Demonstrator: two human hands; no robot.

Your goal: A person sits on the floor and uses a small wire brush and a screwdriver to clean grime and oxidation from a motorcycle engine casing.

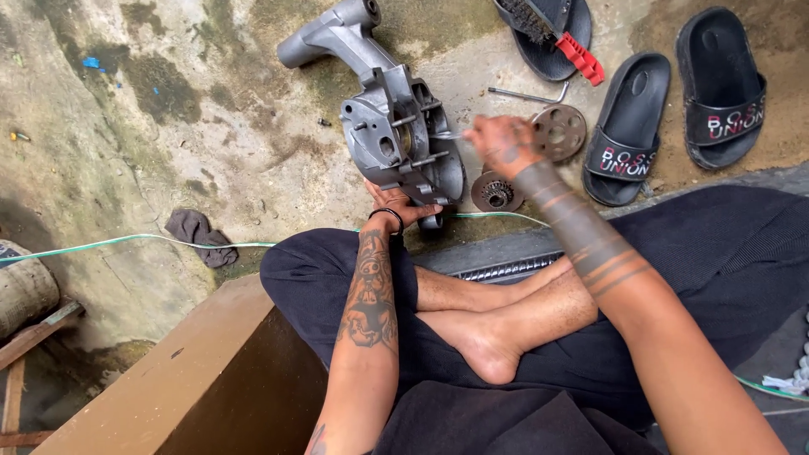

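Observation:
A grey cast-metal engine casing [389, 118] with a long arm stands tilted on the concrete floor in front of my crossed legs. My left hand [399, 205] grips its lower edge, holding it steady. My right hand [503, 143] is raised beside the casing's right side, fingers closed on a thin metal tool [451, 135] whose tip points at the casing's studs. The hand is slightly blurred.
A round perforated metal disc [559, 131] and a small gear part [495, 193] lie on the floor to the right. An L-shaped key [527, 95], black slippers [674, 105], a brush with red handle [563, 38], a grey rag [200, 234] and a green cable [126, 243] lie around. A brown box [202, 371] stands at lower left.

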